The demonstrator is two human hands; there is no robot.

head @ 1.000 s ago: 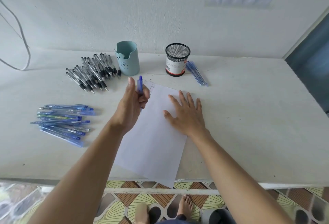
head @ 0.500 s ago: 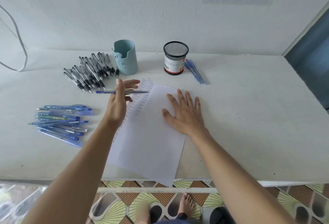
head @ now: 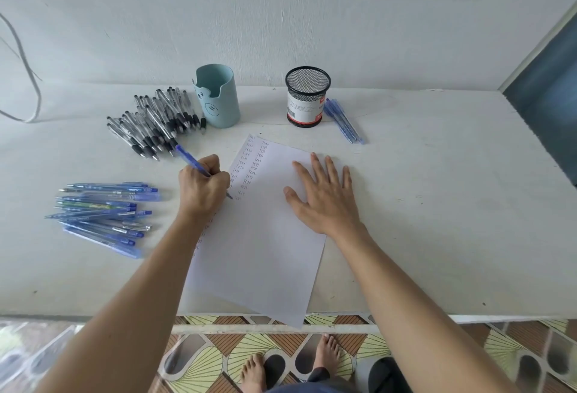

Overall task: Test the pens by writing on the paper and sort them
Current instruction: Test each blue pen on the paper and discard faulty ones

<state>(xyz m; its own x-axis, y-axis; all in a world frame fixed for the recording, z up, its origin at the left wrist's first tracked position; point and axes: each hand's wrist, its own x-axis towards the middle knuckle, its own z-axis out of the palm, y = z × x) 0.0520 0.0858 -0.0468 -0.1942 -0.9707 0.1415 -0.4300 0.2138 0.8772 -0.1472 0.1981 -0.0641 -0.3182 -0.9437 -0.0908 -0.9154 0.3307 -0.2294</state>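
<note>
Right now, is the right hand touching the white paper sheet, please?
Touching. The head view shows the right hand lying flat across the white paper sheet's right edge, no gap.

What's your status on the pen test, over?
Left hand grips blue pen, tip down at the paper. Right hand flat on the paper. Nothing blocking the tip.

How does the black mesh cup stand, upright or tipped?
Upright: the mesh cup stands on its base on the table, round open mouth facing up.

The paper (head: pixel 259 252) bears columns of handwritten words, seemingly "Test" each time.
</note>
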